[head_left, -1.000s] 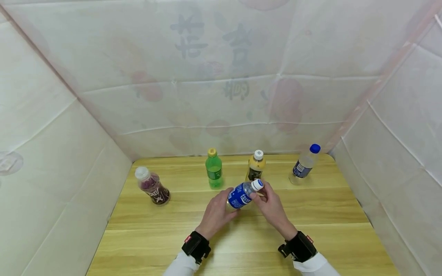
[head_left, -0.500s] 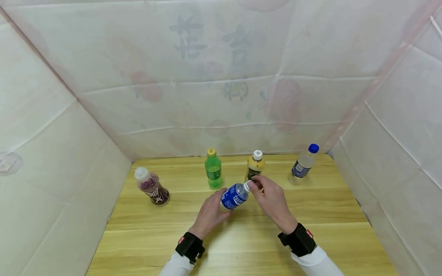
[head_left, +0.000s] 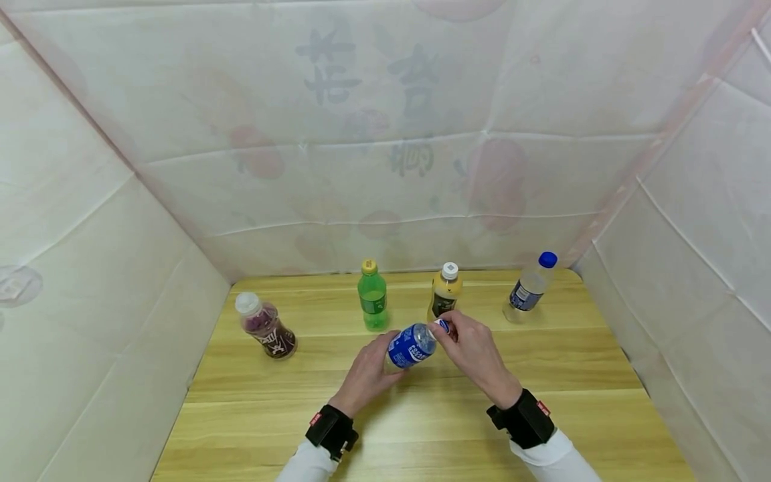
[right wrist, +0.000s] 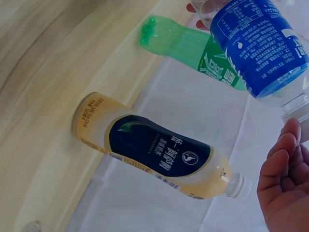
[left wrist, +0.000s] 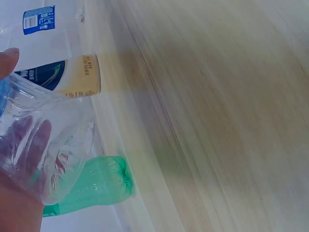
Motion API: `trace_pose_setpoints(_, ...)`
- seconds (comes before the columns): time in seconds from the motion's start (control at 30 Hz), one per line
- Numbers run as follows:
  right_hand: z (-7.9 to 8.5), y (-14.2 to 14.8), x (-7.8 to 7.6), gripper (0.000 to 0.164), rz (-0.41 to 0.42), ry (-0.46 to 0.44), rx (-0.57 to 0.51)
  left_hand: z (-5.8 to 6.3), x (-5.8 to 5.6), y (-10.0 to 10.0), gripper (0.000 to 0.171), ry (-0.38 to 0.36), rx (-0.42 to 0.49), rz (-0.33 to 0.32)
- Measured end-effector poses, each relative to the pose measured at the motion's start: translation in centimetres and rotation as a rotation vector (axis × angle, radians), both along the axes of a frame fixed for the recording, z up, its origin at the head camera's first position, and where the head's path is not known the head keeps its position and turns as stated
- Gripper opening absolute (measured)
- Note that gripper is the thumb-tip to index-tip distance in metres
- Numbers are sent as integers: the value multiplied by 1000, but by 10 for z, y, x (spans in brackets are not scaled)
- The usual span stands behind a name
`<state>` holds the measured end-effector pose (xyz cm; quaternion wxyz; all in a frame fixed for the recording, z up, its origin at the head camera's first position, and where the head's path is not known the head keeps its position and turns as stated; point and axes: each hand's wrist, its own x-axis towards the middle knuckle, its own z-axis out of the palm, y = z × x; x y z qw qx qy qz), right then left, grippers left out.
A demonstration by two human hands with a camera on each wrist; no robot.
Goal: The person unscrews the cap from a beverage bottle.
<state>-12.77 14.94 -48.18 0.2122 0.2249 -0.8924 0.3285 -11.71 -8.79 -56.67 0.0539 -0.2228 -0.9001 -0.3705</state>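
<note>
Tilted above the table, a clear plastic bottle with a blue label (head_left: 411, 346) is gripped round its lower body by my left hand (head_left: 366, 373). My right hand (head_left: 478, 353) pinches the white cap (head_left: 443, 325) between thumb and fingers, at the bottle's neck. Those fingers partly cover the cap, so I cannot tell how loose it sits. In the left wrist view the bottle's clear base (left wrist: 60, 154) shows, with fingers seen through it. The right wrist view has the blue label (right wrist: 263, 46) at upper right, and the curled right fingers (right wrist: 280, 166) below the cap.
On the wooden table (head_left: 421, 435) stand a green bottle (head_left: 373, 301), a yellow bottle with a dark label (head_left: 445, 294), a blue-capped clear bottle (head_left: 527, 289) at right and a purple-dark bottle (head_left: 269, 328) at left. Fabric walls (head_left: 385, 181) enclose the back and sides.
The bottle and left hand have shifted slightly left since one second ago, then a touch right. My right hand has changed its hold on the cap, its fingers now covering more of it.
</note>
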Motion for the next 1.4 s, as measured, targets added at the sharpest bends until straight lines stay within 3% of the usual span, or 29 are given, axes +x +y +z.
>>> trace_pose_setpoints(0.2, -4, 1, 0, 25, 52, -16, -12, 1, 0, -2, 82, -62, 31, -33)
trace_pose_setpoints(0.47, -5, 4, -4, 35, 139, 45, 17, 1, 4, -1, 87, -212, 115, -72)
trace_pose_setpoints(0.83, -5, 3, -5, 31, 191, 43, 54, 1, 5, -2, 83, -217, 118, -24)
trace_pose_setpoints(1.1, -8, 1, -5, 33, 222, 44, 77, 0, 8, -1, 80, -167, 88, 20)
trace_pose_setpoints(1.4, -12, 0, -4, 24, 236, 68, 81, 1, 8, 1, 80, -222, 123, 70)
